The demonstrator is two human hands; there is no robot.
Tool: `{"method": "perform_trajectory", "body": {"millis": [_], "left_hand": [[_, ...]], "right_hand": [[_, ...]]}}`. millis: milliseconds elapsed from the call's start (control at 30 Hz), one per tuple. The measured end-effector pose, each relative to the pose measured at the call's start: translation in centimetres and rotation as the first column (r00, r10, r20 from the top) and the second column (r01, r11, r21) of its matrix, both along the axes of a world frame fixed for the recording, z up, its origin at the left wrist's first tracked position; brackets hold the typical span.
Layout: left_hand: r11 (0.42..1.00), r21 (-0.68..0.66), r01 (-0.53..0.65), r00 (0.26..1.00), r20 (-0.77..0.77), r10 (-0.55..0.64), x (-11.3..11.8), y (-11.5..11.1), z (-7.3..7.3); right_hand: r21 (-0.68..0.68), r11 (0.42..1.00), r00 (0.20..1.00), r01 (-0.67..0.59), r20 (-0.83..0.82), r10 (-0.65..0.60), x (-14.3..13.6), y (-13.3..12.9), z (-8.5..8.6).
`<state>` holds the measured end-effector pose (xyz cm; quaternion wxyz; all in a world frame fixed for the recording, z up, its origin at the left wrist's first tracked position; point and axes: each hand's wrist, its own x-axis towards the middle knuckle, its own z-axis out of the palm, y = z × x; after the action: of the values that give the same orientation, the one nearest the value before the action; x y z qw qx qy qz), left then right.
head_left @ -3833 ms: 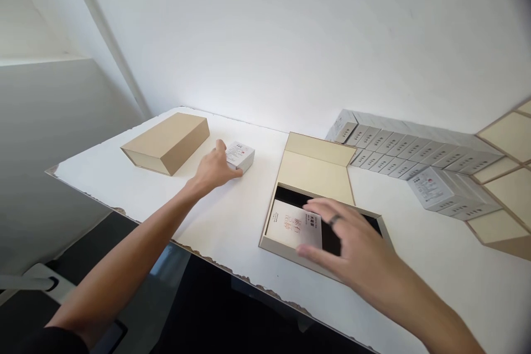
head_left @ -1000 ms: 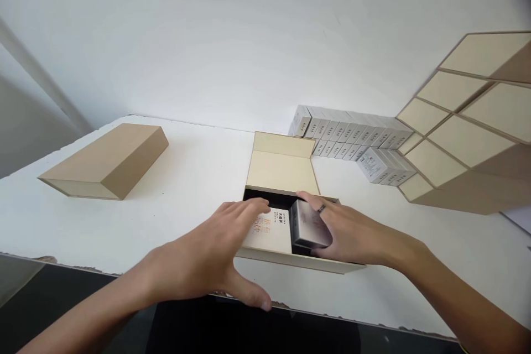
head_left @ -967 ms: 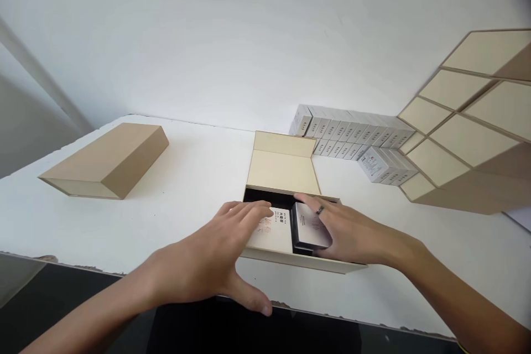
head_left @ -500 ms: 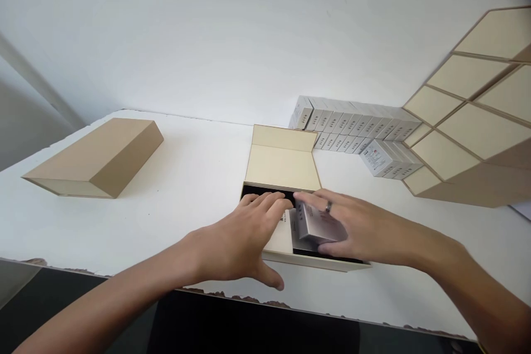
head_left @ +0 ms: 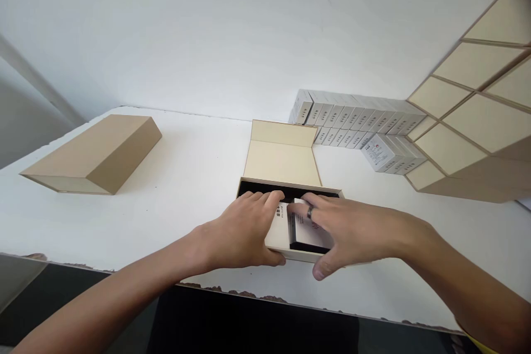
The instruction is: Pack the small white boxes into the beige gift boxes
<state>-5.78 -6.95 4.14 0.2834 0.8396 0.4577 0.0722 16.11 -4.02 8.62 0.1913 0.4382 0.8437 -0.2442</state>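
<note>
In front of me stands an open cream gift box (head_left: pixel 305 256), its lid (head_left: pixel 282 160) laid back flat behind it. My left hand (head_left: pixel 244 229) grips the left part of this box, thumb against the front wall and fingers over the top. Inside the black interior, a white printed carton (head_left: pixel 277 232) lies beside that hand. A second small carton (head_left: pixel 309 232) sits to its right, partly covered by my right hand (head_left: pixel 344 227). The fingers of my right hand rest on this carton, spread, with the thumb held apart in front of the box.
A closed tan box (head_left: pixel 95 149) lies on the left of the white table (head_left: pixel 194 177). Rows of small white cartons (head_left: pixel 352 110) line the wall, with a few more (head_left: pixel 392 155) before them. A tall stack of cream boxes (head_left: pixel 468 121) stands at the right.
The small carton has gone down into the gift box, and my right hand has loosened from it, thumb moving forward. My left thumb has come up against the front wall.
</note>
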Motion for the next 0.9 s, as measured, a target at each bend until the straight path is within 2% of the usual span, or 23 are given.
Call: {"method": "perform_trajectory", "body": {"millis": [167, 367, 500, 733, 900], "left_hand": [[0.999, 0.04, 0.029, 0.999, -0.028, -0.028, 0.1, 0.1, -0.1], [0.998, 0.056, 0.031, 0.999, -0.033, -0.029, 0.2, 0.0, 0.1], [0.998, 0.037, 0.05, 0.998, -0.035, -0.049, 0.2, 0.0, 0.6], [0.997, 0.033, 0.064, 0.994, -0.09, -0.061, 0.3, 0.1, 0.9], [0.992, 0.015, 0.126, 0.949, -0.293, -0.116, 0.7, 0.7, 1.6]], "right_hand": [[0.005, 1.0, 0.979, -0.007, 0.202, 0.006, -1.7, -0.2, 0.8], [0.012, 0.999, 0.974, -0.039, 0.223, 0.035, -2.0, -0.9, 1.2], [0.019, 0.993, 0.955, -0.119, 0.275, 0.109, -3.0, -0.9, 1.3], [0.001, 0.987, 0.972, -0.159, 0.177, 0.157, -2.6, -0.9, 1.1], [-0.071, 0.982, 0.973, -0.173, 0.144, 0.182, -2.0, -0.7, 0.5]]}}
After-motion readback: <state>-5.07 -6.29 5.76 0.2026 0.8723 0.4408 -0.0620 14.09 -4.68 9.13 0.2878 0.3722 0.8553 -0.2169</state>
